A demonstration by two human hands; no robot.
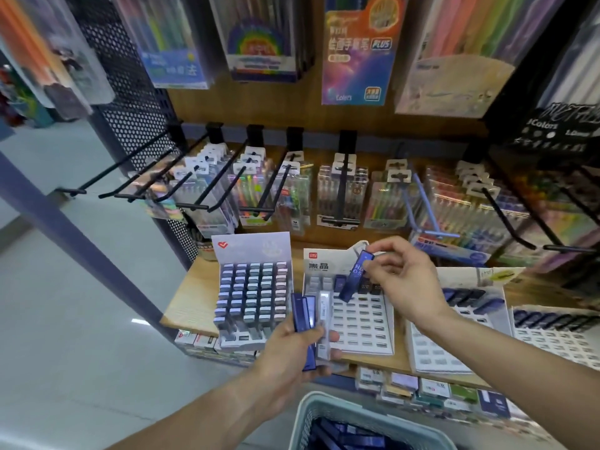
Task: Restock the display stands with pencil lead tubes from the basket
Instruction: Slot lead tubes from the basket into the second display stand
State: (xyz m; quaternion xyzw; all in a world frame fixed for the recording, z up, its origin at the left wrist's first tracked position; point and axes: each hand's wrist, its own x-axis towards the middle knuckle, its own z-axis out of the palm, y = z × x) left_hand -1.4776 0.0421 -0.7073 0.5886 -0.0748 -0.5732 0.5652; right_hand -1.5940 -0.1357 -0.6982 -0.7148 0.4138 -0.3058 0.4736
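My left hand (293, 347) grips a small bundle of pencil lead tubes (311, 319), dark blue ones and a pale one, held upright in front of the shelf. My right hand (401, 280) pinches a single dark blue tube (356, 276), tilted, just above the upper rows of the middle white display stand (363, 323), which holds a few tubes at its top and many vacant slots below. A light basket (306, 414) at the bottom edge holds more blue tubes (350, 438).
A nearly full grey stand (251, 293) sits at the left on the wooden shelf (191, 297). Two more white stands (454, 332) (558, 336) with blue tubes in their top rows stand to the right. Black hooks with pen packs (341, 190) jut out above the stands.
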